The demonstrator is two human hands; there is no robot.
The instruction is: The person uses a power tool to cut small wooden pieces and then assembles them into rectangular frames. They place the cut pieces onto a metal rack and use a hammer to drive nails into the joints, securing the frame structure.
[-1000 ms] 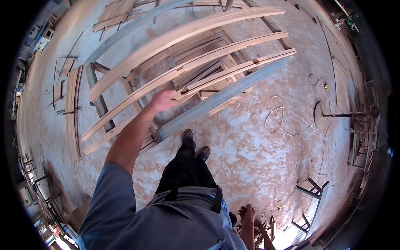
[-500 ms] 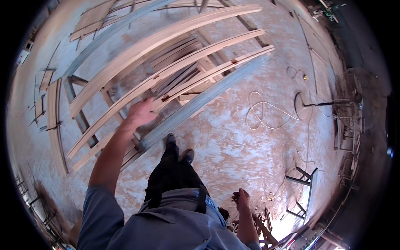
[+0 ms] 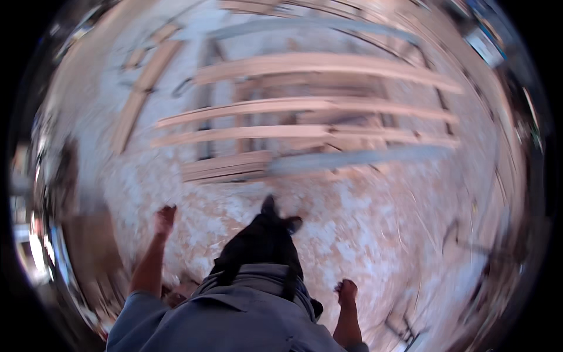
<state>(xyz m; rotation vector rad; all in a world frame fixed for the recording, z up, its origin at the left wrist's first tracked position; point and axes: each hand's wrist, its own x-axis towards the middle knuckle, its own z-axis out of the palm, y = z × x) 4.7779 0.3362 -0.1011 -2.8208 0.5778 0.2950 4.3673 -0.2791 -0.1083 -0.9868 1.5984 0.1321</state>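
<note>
My left hand (image 3: 166, 220) hangs away from the wood at the left, over the floor; motion smears its fingers, and no object shows in it. Down at the right, my right hand (image 3: 346, 290) hangs beside my body, loosely curled with the thumb apart and nothing seen in it. In front of me lie long pale wooden beams: a wide beam (image 3: 316, 63) farthest off, a narrower middle beam (image 3: 252, 107) and a notched near beam (image 3: 252, 134). They rest across a frame whose grey-blue rail (image 3: 363, 159) runs along the near side. A short stack of boards (image 3: 226, 167) sits at its left end.
Another bundle of planks (image 3: 143, 94) lies on the floor at the left. A brown panel or box (image 3: 91, 243) is at the lower left. A blurred stand (image 3: 469, 243) and dark metal legs (image 3: 402, 331) are on the right. My shoes (image 3: 268, 205) are close to the rail.
My left hand has come off the near beam and dropped to the left. My view has turned left, so the beams now run nearly level across it. My right hand stays low.
</note>
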